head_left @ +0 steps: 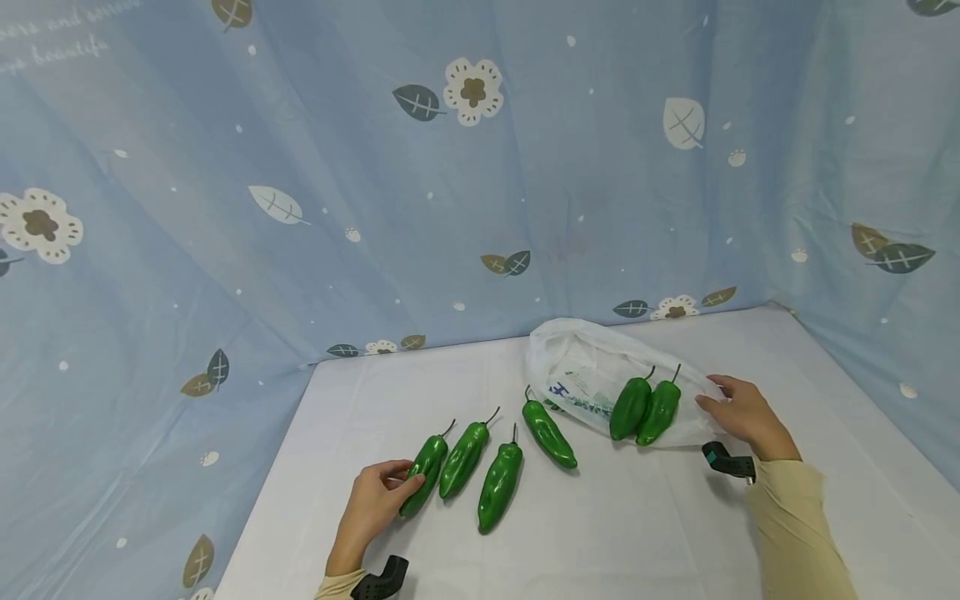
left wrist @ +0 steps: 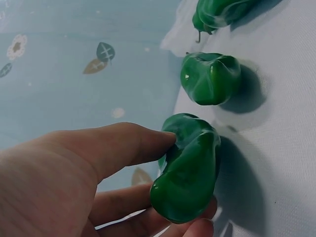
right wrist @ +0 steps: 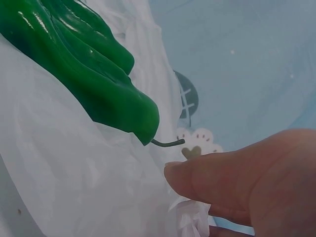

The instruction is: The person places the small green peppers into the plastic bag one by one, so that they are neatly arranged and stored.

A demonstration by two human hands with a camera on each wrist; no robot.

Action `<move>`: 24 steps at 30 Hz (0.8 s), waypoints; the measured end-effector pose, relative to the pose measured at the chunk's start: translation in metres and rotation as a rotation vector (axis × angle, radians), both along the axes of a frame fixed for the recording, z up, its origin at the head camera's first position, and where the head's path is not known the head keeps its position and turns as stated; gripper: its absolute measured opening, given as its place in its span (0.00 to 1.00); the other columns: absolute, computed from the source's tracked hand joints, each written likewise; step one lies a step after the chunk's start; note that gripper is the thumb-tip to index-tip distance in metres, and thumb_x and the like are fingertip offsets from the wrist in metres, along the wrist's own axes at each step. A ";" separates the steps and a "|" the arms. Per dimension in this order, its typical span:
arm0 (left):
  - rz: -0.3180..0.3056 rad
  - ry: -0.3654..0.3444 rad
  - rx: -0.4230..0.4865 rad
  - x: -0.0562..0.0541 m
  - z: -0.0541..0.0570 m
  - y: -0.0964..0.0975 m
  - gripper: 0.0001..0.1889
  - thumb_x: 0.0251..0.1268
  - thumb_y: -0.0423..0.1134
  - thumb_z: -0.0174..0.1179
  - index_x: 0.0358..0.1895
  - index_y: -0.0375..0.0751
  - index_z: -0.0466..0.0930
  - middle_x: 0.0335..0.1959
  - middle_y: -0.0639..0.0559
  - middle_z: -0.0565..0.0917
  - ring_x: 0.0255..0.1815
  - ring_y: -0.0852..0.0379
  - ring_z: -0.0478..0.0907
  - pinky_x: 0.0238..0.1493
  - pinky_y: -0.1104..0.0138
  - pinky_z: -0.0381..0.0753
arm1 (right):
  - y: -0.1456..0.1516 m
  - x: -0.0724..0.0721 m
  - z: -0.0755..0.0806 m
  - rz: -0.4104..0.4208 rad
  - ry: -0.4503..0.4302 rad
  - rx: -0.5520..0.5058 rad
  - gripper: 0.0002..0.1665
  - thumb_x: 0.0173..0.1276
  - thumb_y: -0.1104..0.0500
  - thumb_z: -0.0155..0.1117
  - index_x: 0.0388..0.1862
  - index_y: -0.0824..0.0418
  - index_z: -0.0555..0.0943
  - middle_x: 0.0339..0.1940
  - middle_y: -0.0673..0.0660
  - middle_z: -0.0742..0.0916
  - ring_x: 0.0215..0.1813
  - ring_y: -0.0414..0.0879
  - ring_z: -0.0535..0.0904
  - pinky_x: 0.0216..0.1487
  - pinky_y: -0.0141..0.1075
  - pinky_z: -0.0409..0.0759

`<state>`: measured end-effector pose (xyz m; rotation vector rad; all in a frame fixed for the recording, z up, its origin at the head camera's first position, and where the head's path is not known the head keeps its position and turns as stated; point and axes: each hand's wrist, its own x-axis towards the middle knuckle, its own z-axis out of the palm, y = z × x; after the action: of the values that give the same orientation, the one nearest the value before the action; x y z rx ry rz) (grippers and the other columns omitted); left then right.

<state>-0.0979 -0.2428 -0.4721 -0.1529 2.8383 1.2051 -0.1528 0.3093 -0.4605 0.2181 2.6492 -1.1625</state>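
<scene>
My left hand (head_left: 372, 504) holds the leftmost green pepper (head_left: 426, 471), thumb on one side and fingers curled on the other; the left wrist view shows this pepper (left wrist: 187, 173) end-on. Just right of it lie a second pepper (head_left: 465, 460) and a third (head_left: 500, 487), with another (head_left: 550, 435) farther back, by the plastic bag. On the right, my right hand (head_left: 750, 417) pinches the end of the white plastic bag (head_left: 558, 346), whose film bunches under the thumb in the right wrist view. Two green peppers (head_left: 628, 408) (head_left: 660, 412) lie side by side on the bag.
A white cloth covers the table (head_left: 600, 533). Behind it and at both sides hangs a blue curtain (head_left: 360, 250) with flowers and leaves. Black wrist devices (head_left: 381, 578) sit at both wrists.
</scene>
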 end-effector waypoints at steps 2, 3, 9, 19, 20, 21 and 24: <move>0.003 0.003 0.007 0.000 0.000 0.000 0.21 0.63 0.43 0.72 0.54 0.33 0.87 0.42 0.46 0.90 0.40 0.55 0.87 0.34 0.67 0.84 | 0.000 0.000 0.000 0.001 0.000 0.002 0.43 0.80 0.51 0.51 0.79 0.80 0.51 0.76 0.87 0.57 0.75 0.84 0.54 0.71 0.72 0.63; 0.005 0.004 0.009 0.000 0.000 0.000 0.21 0.64 0.43 0.72 0.54 0.33 0.87 0.42 0.46 0.90 0.40 0.54 0.87 0.34 0.68 0.84 | 0.000 0.000 0.000 0.001 0.000 0.002 0.43 0.80 0.51 0.51 0.79 0.80 0.51 0.76 0.87 0.57 0.75 0.84 0.54 0.72 0.72 0.63; 0.030 0.015 0.011 0.000 0.004 0.001 0.21 0.64 0.43 0.72 0.55 0.32 0.87 0.42 0.45 0.90 0.40 0.54 0.88 0.34 0.68 0.84 | 0.001 -0.001 -0.001 -0.002 0.002 0.003 0.43 0.80 0.52 0.51 0.79 0.80 0.51 0.75 0.87 0.57 0.75 0.84 0.54 0.71 0.73 0.63; 0.065 0.025 0.005 0.001 0.012 0.001 0.22 0.65 0.45 0.71 0.56 0.33 0.87 0.43 0.45 0.90 0.41 0.54 0.88 0.33 0.69 0.83 | 0.000 0.000 -0.003 -0.010 0.010 0.026 0.43 0.80 0.51 0.52 0.79 0.80 0.53 0.74 0.88 0.58 0.74 0.83 0.57 0.70 0.72 0.65; 0.067 0.026 0.007 0.001 0.012 0.002 0.22 0.65 0.45 0.71 0.56 0.33 0.87 0.43 0.44 0.90 0.41 0.54 0.88 0.32 0.69 0.83 | 0.000 -0.001 -0.003 -0.009 0.012 0.028 0.43 0.80 0.51 0.52 0.79 0.80 0.53 0.74 0.88 0.59 0.74 0.83 0.58 0.70 0.72 0.65; 0.068 0.028 0.007 0.001 0.012 0.002 0.22 0.65 0.45 0.71 0.56 0.33 0.86 0.43 0.44 0.90 0.41 0.54 0.88 0.32 0.69 0.83 | 0.000 -0.001 -0.003 -0.007 0.015 0.032 0.43 0.80 0.51 0.52 0.78 0.80 0.54 0.74 0.88 0.59 0.73 0.83 0.58 0.70 0.72 0.66; 0.074 0.035 0.005 0.000 0.014 0.003 0.22 0.66 0.45 0.71 0.56 0.33 0.86 0.44 0.43 0.90 0.41 0.54 0.88 0.33 0.69 0.83 | 0.000 -0.001 -0.002 -0.005 0.021 0.040 0.42 0.80 0.52 0.52 0.78 0.81 0.54 0.73 0.89 0.59 0.73 0.84 0.59 0.69 0.72 0.67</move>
<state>-0.0978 -0.2398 -0.4583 -0.2409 2.8831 1.2402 -0.1538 0.3098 -0.4622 0.2211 2.6942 -1.1197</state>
